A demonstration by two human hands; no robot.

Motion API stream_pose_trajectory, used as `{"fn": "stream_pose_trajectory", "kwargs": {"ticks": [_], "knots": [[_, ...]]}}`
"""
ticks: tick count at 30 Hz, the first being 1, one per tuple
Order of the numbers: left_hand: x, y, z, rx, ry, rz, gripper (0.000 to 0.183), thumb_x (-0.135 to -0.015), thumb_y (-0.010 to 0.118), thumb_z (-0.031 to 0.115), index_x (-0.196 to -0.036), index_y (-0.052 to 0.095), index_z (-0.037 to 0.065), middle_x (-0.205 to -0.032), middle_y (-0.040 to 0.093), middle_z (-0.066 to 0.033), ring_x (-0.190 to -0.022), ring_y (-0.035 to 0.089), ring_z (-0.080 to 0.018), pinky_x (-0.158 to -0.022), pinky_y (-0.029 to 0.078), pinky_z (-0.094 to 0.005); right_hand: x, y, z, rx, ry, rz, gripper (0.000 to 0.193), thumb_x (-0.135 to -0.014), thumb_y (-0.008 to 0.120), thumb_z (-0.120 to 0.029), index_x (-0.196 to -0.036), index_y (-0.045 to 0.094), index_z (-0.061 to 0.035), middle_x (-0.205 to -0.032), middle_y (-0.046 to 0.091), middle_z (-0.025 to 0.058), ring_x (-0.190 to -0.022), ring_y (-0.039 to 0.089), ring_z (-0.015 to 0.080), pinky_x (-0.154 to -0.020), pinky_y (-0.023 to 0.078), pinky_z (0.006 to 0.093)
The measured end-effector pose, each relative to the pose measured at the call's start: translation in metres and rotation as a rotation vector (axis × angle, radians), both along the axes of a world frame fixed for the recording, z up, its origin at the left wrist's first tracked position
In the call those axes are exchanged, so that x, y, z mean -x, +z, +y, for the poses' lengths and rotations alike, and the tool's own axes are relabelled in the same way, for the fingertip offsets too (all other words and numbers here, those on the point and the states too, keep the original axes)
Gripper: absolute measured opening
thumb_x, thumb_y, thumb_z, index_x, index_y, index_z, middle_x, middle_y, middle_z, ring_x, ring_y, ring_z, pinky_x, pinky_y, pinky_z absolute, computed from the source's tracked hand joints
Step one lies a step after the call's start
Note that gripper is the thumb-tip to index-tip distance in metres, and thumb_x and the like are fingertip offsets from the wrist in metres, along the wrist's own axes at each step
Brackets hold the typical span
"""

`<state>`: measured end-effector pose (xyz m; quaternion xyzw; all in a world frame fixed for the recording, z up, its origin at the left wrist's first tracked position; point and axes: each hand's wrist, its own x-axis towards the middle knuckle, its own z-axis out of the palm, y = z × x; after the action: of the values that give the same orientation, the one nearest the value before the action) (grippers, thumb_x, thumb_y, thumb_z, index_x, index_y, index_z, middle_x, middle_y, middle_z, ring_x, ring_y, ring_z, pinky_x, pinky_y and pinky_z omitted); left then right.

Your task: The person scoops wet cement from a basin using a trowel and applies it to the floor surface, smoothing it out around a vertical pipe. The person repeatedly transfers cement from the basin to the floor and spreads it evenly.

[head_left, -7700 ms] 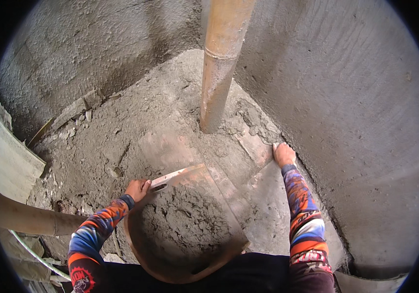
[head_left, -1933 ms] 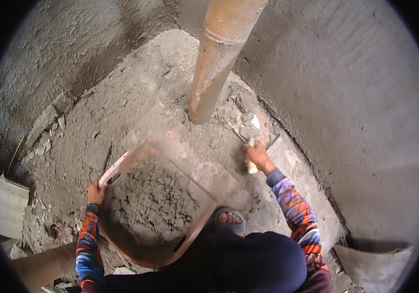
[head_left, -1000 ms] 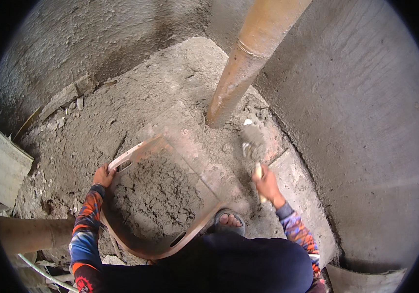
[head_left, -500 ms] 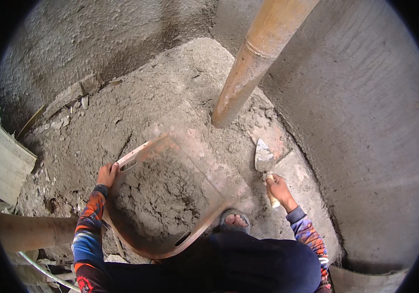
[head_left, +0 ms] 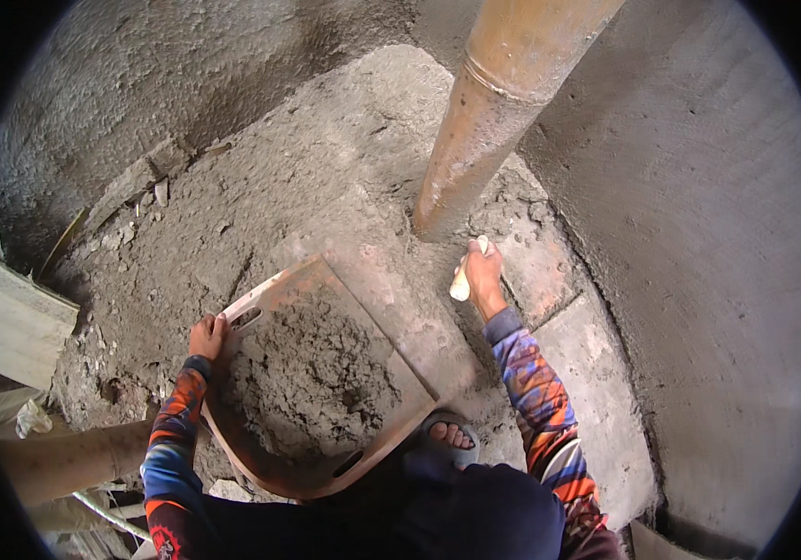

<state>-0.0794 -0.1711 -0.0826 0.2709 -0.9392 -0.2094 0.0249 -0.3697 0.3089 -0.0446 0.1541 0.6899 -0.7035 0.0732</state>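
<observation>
My left hand is closed on the far-left rim of a shallow orange-brown tub, beside one of its slotted handles. Wet grey mortar lies heaped inside, rough and lumpy. My right hand is wrapped round the pale handle of a trowel, just short of the foot of a bamboo pole. The trowel's blade is hidden from view at this angle.
Rough plastered wall rises at the far left, and a smoother grey wall at the right. Bricks or slabs partly coated with mortar lie by the right wall. Another bamboo pole and a curved pale board are at left.
My right hand has moved forward and left with the trowel, from the slabs to near the pole's foot. The blade has gone out of sight. My left hand stays on the tub.
</observation>
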Motion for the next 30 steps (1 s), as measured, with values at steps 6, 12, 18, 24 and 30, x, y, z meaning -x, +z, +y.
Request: {"fn": "stream_pose_trajectory", "kwargs": {"ticks": [6, 12, 18, 24, 30], "knots": [[0.006, -0.004, -0.010, 0.063, -0.032, -0.138, 0.049, -0.091, 0.046, 0.045, -0.079, 0.059, -0.001, -0.070, 0.059, -0.0264, -0.071, 0.059, -0.0453, -0.065, 0.046, -0.0491, -0.001, 0.017, 0.003, 0.253, -0.014, -0.036, 0.010, -0.091, 0.052, -0.014, -0.093, 0.049, -0.0043, -0.065, 0.050, 0.0043, -0.046, 0.051, 0.0148, -0.038, 0.042, 0.0293], [0.022, -0.007, -0.029, 0.146, -0.137, -0.446, 0.055, -0.092, 0.040, 0.050, -0.083, 0.063, 0.001, -0.077, 0.062, -0.0258, -0.079, 0.061, -0.0449, -0.071, 0.048, -0.0503, -0.013, 0.024, 0.034, 0.390, -0.016, -0.115, 0.012, -0.092, 0.053, -0.018, -0.095, 0.053, -0.0067, -0.064, 0.052, 0.0028, -0.045, 0.051, 0.0134, -0.038, 0.042, 0.0259], [0.008, 0.001, -0.036, 0.349, -0.025, -0.702, 0.062, -0.093, 0.032, 0.055, -0.094, 0.065, 0.003, -0.090, 0.064, -0.0251, -0.087, 0.061, -0.0456, -0.078, 0.047, -0.0527, -0.040, 0.018, 0.048, 0.310, 0.038, -0.155, 0.010, -0.092, 0.052, -0.016, -0.093, 0.053, -0.0059, -0.064, 0.053, 0.0024, -0.045, 0.051, 0.0125, -0.039, 0.041, 0.0254], [0.049, 0.042, 0.032, 0.248, -0.084, -0.694, 0.056, -0.095, 0.031, 0.050, -0.101, 0.062, 0.003, -0.091, 0.065, -0.0231, -0.087, 0.062, -0.0435, -0.075, 0.049, -0.0504, -0.048, 0.028, 0.085, 0.158, 0.016, -0.132, 0.009, -0.090, 0.054, -0.013, -0.091, 0.053, -0.0043, -0.063, 0.052, 0.0023, -0.045, 0.050, 0.0109, -0.040, 0.042, 0.0255], [0.030, 0.044, 0.020, 0.294, -0.199, -0.843, 0.058, -0.096, 0.030, 0.049, -0.115, 0.059, 0.003, -0.111, 0.062, -0.0225, -0.098, 0.061, -0.0396, -0.082, 0.049, -0.0477, -0.071, 0.042, 0.079, 0.108, 0.043, -0.145, 0.009, -0.089, 0.054, -0.012, -0.089, 0.052, -0.0035, -0.064, 0.052, 0.0026, -0.046, 0.050, 0.0113, -0.042, 0.042, 0.0255]]}}
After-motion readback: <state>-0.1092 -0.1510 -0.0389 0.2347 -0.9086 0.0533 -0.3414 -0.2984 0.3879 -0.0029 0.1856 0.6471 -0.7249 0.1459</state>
